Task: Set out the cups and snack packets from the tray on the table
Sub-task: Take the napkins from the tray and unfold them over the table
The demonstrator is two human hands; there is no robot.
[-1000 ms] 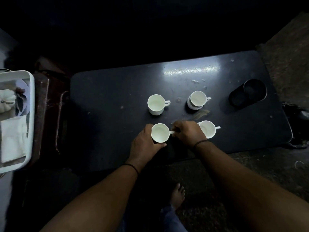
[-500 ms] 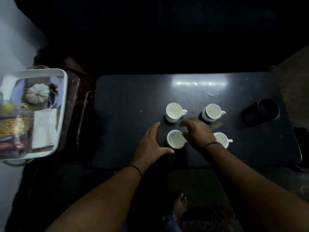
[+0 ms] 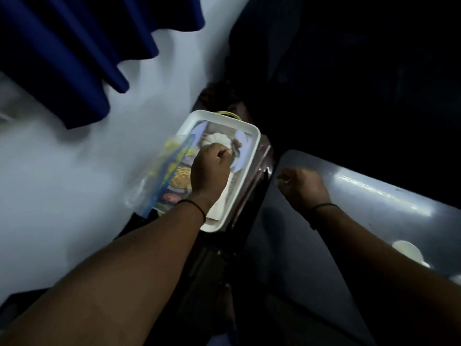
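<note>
The white tray (image 3: 245, 168) stands left of the dark table (image 3: 361, 196). In it lie blurred snack packets (image 3: 174, 166) with yellow and blue print, a small white pumpkin (image 3: 215, 139) and a white napkin (image 3: 222, 202). My left hand (image 3: 210, 168) is over the tray's middle, knuckles up and fingers curled down; whatever they touch is hidden. My right hand (image 3: 301, 187) hovers over the table's left end, fingers loosely curled, holding nothing. One white cup (image 3: 407, 249) shows on the table beside my right forearm; the other cups are out of view.
A dark stand (image 3: 249, 203) carries the tray, tight against the table's left edge. A pale wall and a blue curtain (image 3: 62, 51) fill the left side. Beyond the table everything is dark.
My view has swung left. Both hands left the cups: the left hand moved over the tray, and the right hand moved to the table's left end.
</note>
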